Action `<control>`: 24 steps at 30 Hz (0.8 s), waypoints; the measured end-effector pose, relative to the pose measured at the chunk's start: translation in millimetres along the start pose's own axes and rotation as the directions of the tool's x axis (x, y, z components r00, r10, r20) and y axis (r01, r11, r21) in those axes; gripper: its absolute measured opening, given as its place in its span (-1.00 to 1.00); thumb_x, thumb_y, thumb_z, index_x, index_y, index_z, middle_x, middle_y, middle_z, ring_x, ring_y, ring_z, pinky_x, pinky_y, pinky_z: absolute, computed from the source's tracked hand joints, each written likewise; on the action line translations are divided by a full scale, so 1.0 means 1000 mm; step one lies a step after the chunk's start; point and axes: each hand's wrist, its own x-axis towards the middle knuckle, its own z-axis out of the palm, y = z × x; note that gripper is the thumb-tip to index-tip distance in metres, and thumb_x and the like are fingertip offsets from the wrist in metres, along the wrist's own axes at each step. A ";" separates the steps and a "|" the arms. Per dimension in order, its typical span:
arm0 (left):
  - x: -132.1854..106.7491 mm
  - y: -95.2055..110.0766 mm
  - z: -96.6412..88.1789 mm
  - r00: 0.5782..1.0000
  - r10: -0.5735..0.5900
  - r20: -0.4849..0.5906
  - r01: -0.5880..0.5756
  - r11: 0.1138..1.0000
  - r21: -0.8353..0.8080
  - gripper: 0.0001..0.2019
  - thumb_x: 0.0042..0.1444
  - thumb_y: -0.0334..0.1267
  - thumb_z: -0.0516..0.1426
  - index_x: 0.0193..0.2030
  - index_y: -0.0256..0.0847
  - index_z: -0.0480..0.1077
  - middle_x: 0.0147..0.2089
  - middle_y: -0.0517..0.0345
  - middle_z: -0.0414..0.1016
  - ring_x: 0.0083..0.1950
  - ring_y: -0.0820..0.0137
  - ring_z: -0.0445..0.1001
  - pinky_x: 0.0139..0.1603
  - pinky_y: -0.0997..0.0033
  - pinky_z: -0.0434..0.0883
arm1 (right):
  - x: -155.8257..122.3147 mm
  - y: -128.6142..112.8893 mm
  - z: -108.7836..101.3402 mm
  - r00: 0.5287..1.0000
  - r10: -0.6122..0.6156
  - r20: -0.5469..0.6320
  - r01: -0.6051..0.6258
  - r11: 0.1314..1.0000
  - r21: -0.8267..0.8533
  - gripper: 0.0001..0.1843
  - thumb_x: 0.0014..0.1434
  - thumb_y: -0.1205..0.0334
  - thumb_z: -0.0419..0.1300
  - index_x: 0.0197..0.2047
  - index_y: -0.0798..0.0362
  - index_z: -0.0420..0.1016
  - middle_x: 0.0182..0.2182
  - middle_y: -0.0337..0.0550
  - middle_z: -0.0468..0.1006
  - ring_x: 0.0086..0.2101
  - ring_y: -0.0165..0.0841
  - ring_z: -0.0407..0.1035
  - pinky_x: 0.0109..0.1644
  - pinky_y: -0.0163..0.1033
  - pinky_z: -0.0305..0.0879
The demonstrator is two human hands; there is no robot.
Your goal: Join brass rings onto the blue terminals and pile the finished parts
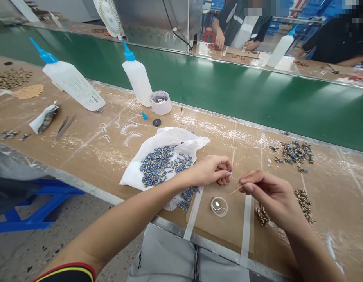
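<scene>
My left hand [212, 170] is curled, its fingertips pinching a small blue part [229, 171] just right of a white bag [169, 141] heaped with blue and grey small parts [160, 164]. My right hand [268, 192] is pinched on a thin wooden stick [236, 189] whose tip points left toward the left hand. A small clear round dish [219, 206] sits on the table below and between the two hands. Under my right wrist lies a pile of brownish striped parts [303, 199].
More blue parts [294, 152] lie at the right. Two white squeeze bottles with blue nozzles [71, 80] [137, 76], a tape roll [160, 102] and tweezers [65, 126] stand to the left. A green conveyor belt [228, 86] runs behind; other people work across it.
</scene>
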 end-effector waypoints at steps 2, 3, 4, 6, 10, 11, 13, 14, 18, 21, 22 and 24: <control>0.000 0.000 0.002 1.000 -0.012 0.018 0.012 1.000 -0.006 -0.97 0.24 -0.44 0.08 -0.22 -0.28 0.30 -0.37 0.16 0.51 -0.40 0.52 0.51 -0.27 0.44 0.50 | -0.002 0.001 -0.001 0.977 0.010 -0.211 -0.017 0.999 -0.031 -0.96 0.23 0.23 0.27 -0.22 -0.05 0.54 -0.34 -0.23 0.61 -0.35 -0.42 0.49 -0.30 -0.37 0.40; 0.001 -0.001 0.003 0.999 -0.018 0.026 0.019 1.000 -0.009 -0.97 0.24 -0.45 0.08 -0.22 -0.28 0.30 -0.37 0.15 0.51 -0.40 0.52 0.51 -0.28 0.45 0.49 | -0.002 0.001 -0.001 0.953 0.007 -0.302 -0.025 0.998 -0.056 -0.95 0.22 0.21 0.28 -0.22 -0.05 0.54 -0.35 -0.23 0.61 -0.36 -0.42 0.50 -0.30 -0.37 0.41; 0.001 -0.001 0.003 0.999 -0.024 0.033 0.025 1.000 -0.013 -0.97 0.24 -0.45 0.08 -0.22 -0.29 0.29 -0.37 0.14 0.51 -0.40 0.52 0.51 -0.28 0.46 0.49 | -0.002 0.001 0.000 0.928 0.001 -0.371 -0.034 0.996 -0.084 -0.94 0.21 0.20 0.28 -0.22 -0.05 0.54 -0.36 -0.23 0.62 -0.36 -0.42 0.49 -0.29 -0.37 0.41; 0.002 -0.002 0.003 0.998 -0.031 0.050 0.032 0.999 -0.017 -0.96 0.24 -0.46 0.07 -0.21 -0.29 0.29 -0.36 0.12 0.52 -0.40 0.51 0.51 -0.31 0.46 0.49 | -0.001 0.001 0.001 0.896 -0.009 -0.444 -0.054 0.990 -0.130 -0.92 0.21 0.17 0.29 -0.23 -0.04 0.54 -0.36 -0.22 0.62 -0.36 -0.42 0.49 -0.27 -0.35 0.41; 0.003 -0.003 0.002 0.996 -0.038 0.078 0.038 0.999 -0.010 -0.96 0.25 -0.46 0.06 -0.21 -0.28 0.28 -0.33 0.10 0.53 -0.38 0.51 0.51 -0.33 0.48 0.47 | 0.003 0.005 0.003 0.893 -0.017 -0.449 -0.076 0.979 -0.188 -0.88 0.22 0.13 0.27 -0.23 -0.02 0.55 -0.37 -0.21 0.60 -0.36 -0.39 0.48 -0.26 -0.30 0.38; 0.003 -0.003 0.002 0.996 -0.039 0.078 0.039 0.999 -0.008 -0.97 0.25 -0.45 0.06 -0.21 -0.29 0.28 -0.33 0.10 0.53 -0.38 0.51 0.50 -0.33 0.48 0.47 | 0.003 0.007 0.003 0.898 -0.020 -0.440 -0.076 0.977 -0.200 -0.87 0.22 0.12 0.27 -0.23 -0.02 0.55 -0.37 -0.20 0.60 -0.35 -0.38 0.47 -0.26 -0.28 0.37; 0.003 -0.002 0.002 0.996 -0.039 0.076 0.040 0.999 -0.008 -0.98 0.24 -0.45 0.06 -0.21 -0.29 0.28 -0.33 0.09 0.52 -0.38 0.51 0.50 -0.34 0.49 0.46 | 0.004 0.010 0.003 0.907 -0.023 -0.421 -0.077 0.972 -0.221 -0.86 0.22 0.11 0.26 -0.22 -0.02 0.55 -0.34 -0.18 0.60 -0.33 -0.36 0.48 -0.24 -0.25 0.37; 0.003 -0.002 0.002 0.996 -0.039 0.074 0.040 0.999 -0.011 -0.98 0.24 -0.44 0.07 -0.22 -0.29 0.28 -0.33 0.09 0.52 -0.38 0.51 0.50 -0.34 0.49 0.46 | 0.004 0.012 0.003 0.912 -0.023 -0.409 -0.079 0.970 -0.231 -0.85 0.23 0.11 0.26 -0.22 -0.01 0.55 -0.33 -0.17 0.61 -0.33 -0.35 0.48 -0.23 -0.24 0.37; 0.003 -0.002 0.003 0.996 -0.045 0.073 0.045 0.999 -0.007 -0.98 0.25 -0.43 0.06 -0.23 -0.28 0.27 -0.33 0.09 0.52 -0.38 0.51 0.49 -0.35 0.49 0.46 | 0.004 0.015 0.003 0.926 -0.020 -0.376 -0.089 0.959 -0.270 -0.84 0.24 0.10 0.24 -0.20 -0.01 0.55 -0.32 -0.15 0.61 -0.33 -0.33 0.48 -0.24 -0.21 0.36; 0.003 -0.002 0.003 0.996 -0.047 0.078 0.048 0.999 0.000 -0.97 0.24 -0.44 0.06 -0.23 -0.28 0.27 -0.34 0.10 0.52 -0.38 0.51 0.49 -0.35 0.49 0.46 | 0.003 0.016 0.003 0.929 -0.020 -0.370 -0.092 0.955 -0.283 -0.83 0.24 0.09 0.24 -0.19 -0.01 0.54 -0.30 -0.12 0.61 -0.33 -0.33 0.47 -0.23 -0.19 0.36; 0.003 -0.001 0.002 0.996 -0.047 0.080 0.047 0.999 -0.002 -0.97 0.24 -0.44 0.06 -0.23 -0.27 0.27 -0.34 0.11 0.51 -0.38 0.51 0.49 -0.35 0.49 0.45 | 0.003 0.016 0.003 0.929 -0.018 -0.369 -0.094 0.954 -0.283 -0.83 0.24 0.09 0.24 -0.19 -0.01 0.54 -0.29 -0.12 0.62 -0.33 -0.33 0.47 -0.23 -0.19 0.36; 0.003 -0.001 0.002 0.996 -0.048 0.082 0.048 0.999 -0.006 -0.97 0.24 -0.44 0.06 -0.23 -0.27 0.27 -0.35 0.12 0.51 -0.38 0.51 0.49 -0.34 0.49 0.45 | 0.003 0.016 0.004 0.930 -0.014 -0.368 -0.096 0.956 -0.279 -0.83 0.24 0.09 0.24 -0.19 -0.01 0.54 -0.29 -0.11 0.62 -0.33 -0.32 0.47 -0.22 -0.18 0.37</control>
